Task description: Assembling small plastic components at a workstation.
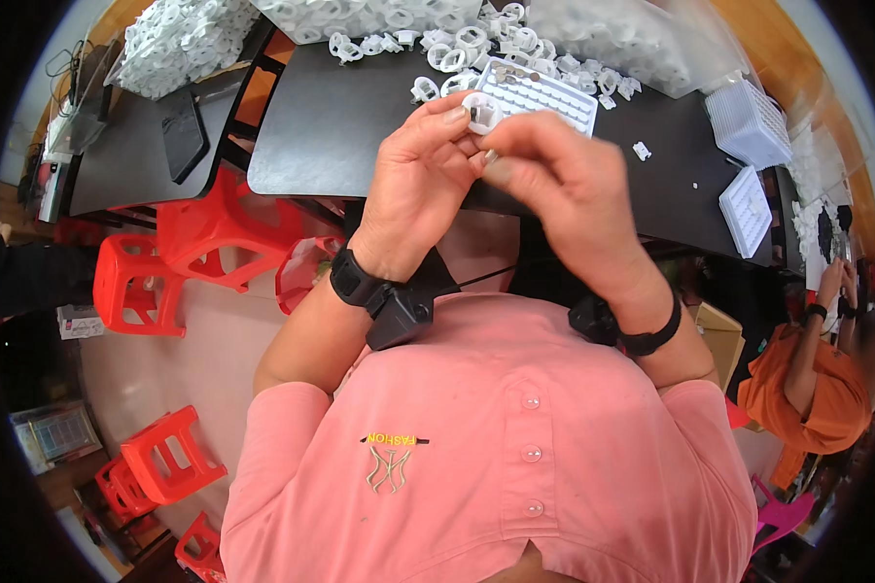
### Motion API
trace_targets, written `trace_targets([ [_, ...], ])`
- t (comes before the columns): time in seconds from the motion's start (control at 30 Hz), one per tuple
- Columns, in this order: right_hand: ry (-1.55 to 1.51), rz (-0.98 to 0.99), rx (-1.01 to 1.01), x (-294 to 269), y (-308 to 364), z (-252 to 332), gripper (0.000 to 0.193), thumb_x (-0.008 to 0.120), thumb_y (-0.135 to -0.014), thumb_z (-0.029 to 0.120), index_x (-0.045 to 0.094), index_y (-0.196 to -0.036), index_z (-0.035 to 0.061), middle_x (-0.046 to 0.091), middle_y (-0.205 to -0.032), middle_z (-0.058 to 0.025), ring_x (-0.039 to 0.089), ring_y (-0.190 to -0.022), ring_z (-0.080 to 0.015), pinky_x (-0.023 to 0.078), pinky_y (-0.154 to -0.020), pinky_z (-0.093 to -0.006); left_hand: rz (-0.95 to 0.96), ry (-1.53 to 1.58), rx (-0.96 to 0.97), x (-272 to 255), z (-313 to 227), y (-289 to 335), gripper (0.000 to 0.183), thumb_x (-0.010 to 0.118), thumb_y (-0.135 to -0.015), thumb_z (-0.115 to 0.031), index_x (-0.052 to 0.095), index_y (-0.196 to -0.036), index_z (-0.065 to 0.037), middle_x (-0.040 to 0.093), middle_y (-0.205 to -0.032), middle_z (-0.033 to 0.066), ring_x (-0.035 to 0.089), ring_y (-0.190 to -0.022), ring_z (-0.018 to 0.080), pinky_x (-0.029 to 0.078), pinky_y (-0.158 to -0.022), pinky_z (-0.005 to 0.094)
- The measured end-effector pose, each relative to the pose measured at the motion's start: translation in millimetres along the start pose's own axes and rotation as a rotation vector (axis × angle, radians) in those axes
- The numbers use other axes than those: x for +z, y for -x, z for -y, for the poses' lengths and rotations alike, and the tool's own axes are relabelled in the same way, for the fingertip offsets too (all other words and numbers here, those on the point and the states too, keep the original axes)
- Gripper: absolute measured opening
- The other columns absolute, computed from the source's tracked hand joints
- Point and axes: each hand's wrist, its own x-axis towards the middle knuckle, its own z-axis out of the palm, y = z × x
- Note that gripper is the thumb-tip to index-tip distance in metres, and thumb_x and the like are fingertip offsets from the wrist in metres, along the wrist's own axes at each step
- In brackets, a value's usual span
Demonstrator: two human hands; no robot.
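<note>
Head cam: L hand [423,160] pinching white ring part [492,114] above tabletop [685,194], nr-edge side; prob. mid-fitting.
R hand [574,180] curled alongside, can't tell if gripping; next prob. needs steady L hold.

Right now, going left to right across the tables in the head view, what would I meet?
Black phone-like slab, left hand, white ring-shaped part, right hand, loose white piece, lone white tray.

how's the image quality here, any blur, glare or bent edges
Head view: the right hand looks slightly blurred, while the left hand and the white plastic part it holds look crisper; a pale sheen washes the dark table at left; fisheye distortion bows straight edges, and the corners go black.
</note>
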Motion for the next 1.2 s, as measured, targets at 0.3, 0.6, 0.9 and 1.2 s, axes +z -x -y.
trace_targets([
  [0.3, -0.045, -0.03, 0.012, -3.7, -12.5, -22.4, 0.011, 0.064, -0.086, -0.001, 0.068, -0.096, 0.0021, 0.069, -0.081, -0.008, 0.068, -0.068, -0.0152, 0.052, -0.063, -0.0271, 0.172, -0.08, -0.042, -17.1, 5.1, 6.4, 0.025, 0.06, -0.099, -0.012, 0.061, -0.118, 0.004, 0.067, -0.101, 0.0145, 0.066, -0.084, 0.0254, 0.053, -0.073, 0.0369],
  [0.6, -0.051, -0.076, -0.079, 2.4, -7.5, -37.3, 0.01, 0.068, -0.085, -0.003, 0.069, -0.095, -0.0004, 0.069, -0.086, -0.007, 0.067, -0.069, -0.0145, 0.052, -0.061, -0.027, 0.151, -0.109, -0.027, -21.1, 7.4, 6.8, 0.024, 0.061, -0.099, -0.012, 0.062, -0.118, 0.004, 0.068, -0.101, 0.0146, 0.066, -0.084, 0.025, 0.053, -0.072, 0.0361],
  [0.9, -0.451, 0.016, 0.107, -1.4, -8.8, -32.0, 0.002, 0.066, -0.09, -0.007, 0.064, -0.092, -0.0062, 0.068, -0.084, -0.0102, 0.066, -0.068, -0.014, 0.056, -0.062, -0.0264, 0.155, -0.098, -0.043, -20.8, 6.3, 6.5, 0.024, 0.061, -0.099, -0.012, 0.063, -0.117, 0.004, 0.068, -0.101, 0.0146, 0.066, -0.083, 0.0243, 0.052, -0.071, 0.0363],
  [1.2, -0.365, 0.076, 0.054, -7.6, -10.7, -36.0, 0.004, 0.065, -0.089, -0.008, 0.063, -0.089, -0.0056, 0.067, -0.082, -0.01, 0.066, -0.067, -0.0145, 0.056, -0.062, -0.0276, 0.156, -0.127, -0.04, -17.5, 6.5, 6.7, 0.024, 0.061, -0.099, -0.011, 0.063, -0.118, 0.005, 0.068, -0.102, 0.0146, 0.065, -0.083, 0.0234, 0.052, -0.071, 0.0353],
])
